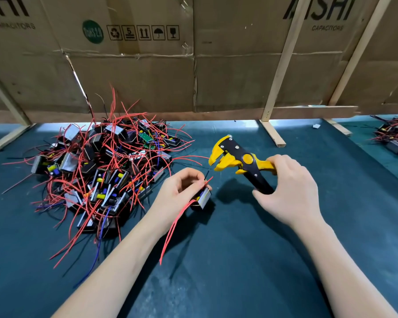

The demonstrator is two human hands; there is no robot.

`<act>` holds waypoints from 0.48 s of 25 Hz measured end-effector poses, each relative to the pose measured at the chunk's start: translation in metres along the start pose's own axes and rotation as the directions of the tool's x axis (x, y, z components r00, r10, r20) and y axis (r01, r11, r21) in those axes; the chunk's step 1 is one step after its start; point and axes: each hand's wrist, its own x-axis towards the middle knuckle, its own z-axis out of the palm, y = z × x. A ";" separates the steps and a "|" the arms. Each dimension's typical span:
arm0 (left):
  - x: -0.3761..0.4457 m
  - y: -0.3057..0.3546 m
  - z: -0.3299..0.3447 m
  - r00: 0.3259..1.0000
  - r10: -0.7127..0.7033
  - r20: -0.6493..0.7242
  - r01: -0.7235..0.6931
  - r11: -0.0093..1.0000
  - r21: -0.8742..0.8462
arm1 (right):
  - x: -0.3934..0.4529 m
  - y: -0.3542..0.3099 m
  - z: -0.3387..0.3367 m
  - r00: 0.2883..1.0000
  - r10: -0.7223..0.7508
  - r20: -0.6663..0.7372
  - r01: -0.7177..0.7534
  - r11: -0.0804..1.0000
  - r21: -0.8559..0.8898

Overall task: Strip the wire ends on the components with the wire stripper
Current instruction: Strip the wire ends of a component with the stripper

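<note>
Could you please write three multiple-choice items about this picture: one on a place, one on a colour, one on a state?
1. Where is the big pile of small black components with red wires?
A. left of the hands
B. right of the hands
C. under the cardboard

2. What colour are the stripper's jaws?
A. green
B. yellow
C. white

3. What does the left hand hold?
A. nothing
B. the stripper
C. one component

Answers:
1 A, it lies left on the dark green mat.
2 B, the yellow-and-black wire stripper in the right hand shows it.
3 C, fingers pinch a small black component.
</note>
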 end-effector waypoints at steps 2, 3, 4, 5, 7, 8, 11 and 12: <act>0.000 0.000 -0.001 1.000 0.004 0.007 -0.004 1.000 0.026 | -0.002 -0.004 0.003 1.000 -0.011 0.000 0.011 0.999 -0.038; 0.000 0.001 -0.001 1.000 0.014 0.018 -0.014 1.000 0.028 | -0.002 -0.005 0.004 1.000 -0.006 -0.011 0.005 0.999 -0.044; -0.001 0.002 -0.001 0.999 0.033 0.032 -0.033 0.999 0.024 | -0.002 -0.004 0.004 1.000 0.006 -0.029 -0.007 0.999 -0.047; -0.001 0.003 -0.001 0.997 0.060 0.044 -0.060 0.998 0.012 | -0.002 -0.004 0.004 0.998 0.019 -0.053 -0.022 0.998 -0.051; -0.003 0.005 -0.001 0.992 0.110 0.065 -0.110 0.994 -0.013 | -0.002 -0.003 0.004 0.994 0.030 -0.101 -0.037 0.997 -0.069; -0.004 0.006 -0.001 0.989 0.129 0.077 -0.128 0.992 -0.018 | -0.001 -0.002 0.004 0.993 0.026 -0.115 -0.035 0.996 -0.079; -0.006 0.006 -0.001 0.984 0.158 0.088 -0.160 0.987 0.021 | -0.001 -0.003 0.003 0.992 -0.024 -0.127 0.011 0.994 -0.106; -0.007 0.005 -0.001 0.984 0.163 0.077 -0.167 0.984 0.054 | -0.001 -0.003 0.004 0.990 -0.052 -0.132 0.037 0.993 -0.112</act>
